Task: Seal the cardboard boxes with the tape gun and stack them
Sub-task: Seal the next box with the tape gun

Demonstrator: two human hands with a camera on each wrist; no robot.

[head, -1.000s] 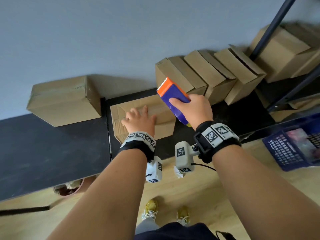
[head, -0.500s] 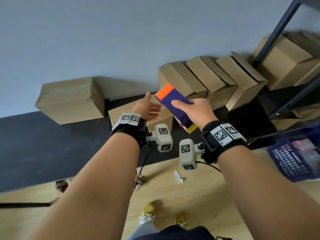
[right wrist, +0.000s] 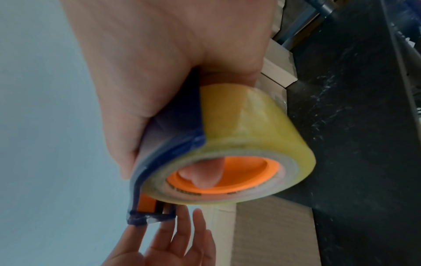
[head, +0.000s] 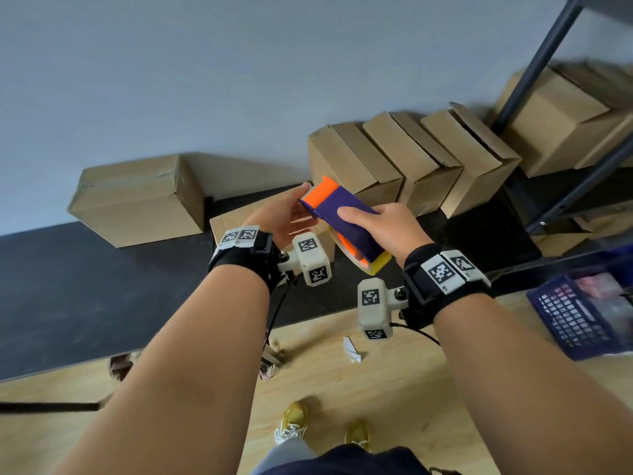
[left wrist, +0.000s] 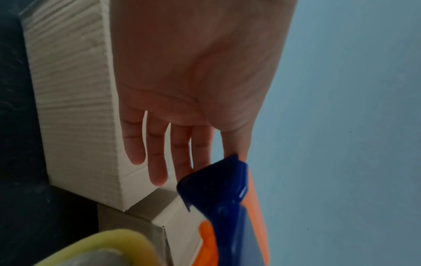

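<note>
My right hand [head: 376, 228] grips the purple and orange tape gun [head: 346, 214] in the air above the table; in the right wrist view one finger goes through the orange core of its yellowish tape roll [right wrist: 239, 144]. My left hand [head: 287, 214] is held palm-up with straight fingers [left wrist: 157, 162], and its fingertips touch the gun's orange front end [head: 322, 193]. Below both hands a cardboard box [head: 233, 228] lies on the black table [head: 85, 286], mostly hidden by them. Whether tape is pinched at the tip, I cannot tell.
Another cardboard box [head: 137, 197] sits at the left against the wall. A row of leaning boxes [head: 359, 159] runs back right to a dark metal shelf frame [head: 534, 63]. A blue basket [head: 582, 313] sits at the right, and a paper scrap [head: 351, 349] lies on the wooden floor.
My left hand has lifted off the box top, turned palm-up and come to the tape gun's front end. My right hand has tilted the gun and raised it slightly.
</note>
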